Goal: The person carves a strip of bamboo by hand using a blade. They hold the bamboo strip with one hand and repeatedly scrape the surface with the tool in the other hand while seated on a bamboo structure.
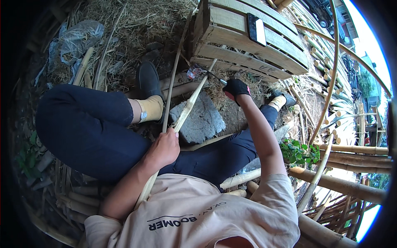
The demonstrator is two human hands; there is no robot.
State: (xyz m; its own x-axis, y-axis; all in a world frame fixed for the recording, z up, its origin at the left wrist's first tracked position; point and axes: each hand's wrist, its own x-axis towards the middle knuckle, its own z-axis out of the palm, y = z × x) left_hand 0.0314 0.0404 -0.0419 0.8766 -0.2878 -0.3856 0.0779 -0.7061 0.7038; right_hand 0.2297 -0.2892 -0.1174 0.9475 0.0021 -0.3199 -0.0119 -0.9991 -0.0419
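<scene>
My left hand (165,147), bare, is closed around a long pale bamboo strip (191,102). The strip runs from beside my waist up toward a wooden crate, its surface frayed along the middle. In a black and pink glove, my right hand (236,88) grips a knife (223,82), its dark, thin blade reaching left to the strip's upper part. The blade's edge is too small to make out. Beneath the strip lies a grey stone block (200,120) between my legs. A thinner bamboo rod (173,78) passes just left of my left hand.
A slatted wooden crate (231,37) stands ahead, with a phone (257,29) on it. Bamboo poles (343,182) and stacked culms (331,78) fill the right side. Crumpled plastic (82,39) and straw lie at the far left. A leafy plant (298,152) grows near my right elbow.
</scene>
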